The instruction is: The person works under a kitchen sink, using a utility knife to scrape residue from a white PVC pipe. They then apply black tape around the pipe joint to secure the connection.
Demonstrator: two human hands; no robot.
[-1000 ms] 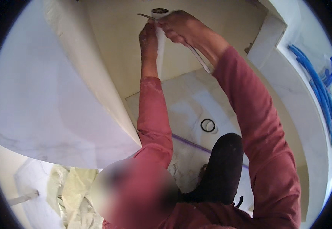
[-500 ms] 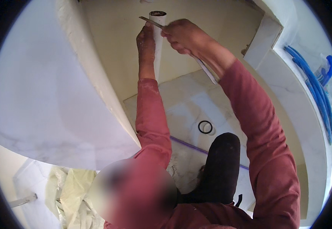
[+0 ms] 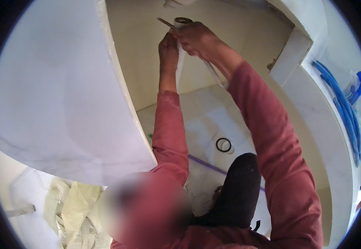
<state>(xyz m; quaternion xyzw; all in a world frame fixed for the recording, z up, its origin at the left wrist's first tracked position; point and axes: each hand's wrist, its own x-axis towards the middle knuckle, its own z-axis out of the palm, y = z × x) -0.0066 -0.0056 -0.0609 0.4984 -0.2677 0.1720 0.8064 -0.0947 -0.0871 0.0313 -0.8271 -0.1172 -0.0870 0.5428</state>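
A white pipe [image 3: 180, 59] stands upright near the far wall, its round mouth dark inside. My left hand [image 3: 169, 49] is closed around it just below the rim. My right hand [image 3: 198, 38] grips a thin, flat, blade-like strip [image 3: 165, 22], which crosses the pipe close to its top. The strip's tip sticks out past the pipe's left side. Below my right hand a pale narrow length [image 3: 215, 74] hangs toward my wrist; whether it belongs to the same piece I cannot tell. The right hand hides part of the pipe's upper end.
A large white marble-look panel [image 3: 64, 91] borders my left arm. A black ring [image 3: 217, 146] lies on the floor near my knee. Blue hoses [image 3: 345, 110] rest on the curved ledge at right. Crumpled pale sheeting [image 3: 79, 207] is at lower left. A white fitting [image 3: 178, 3] shows above the pipe.
My right hand has moved left, nearer the pipe and my left hand, and the strip's tip reaches farther past the pipe. The view has shifted slightly. Both hands keep their grip.
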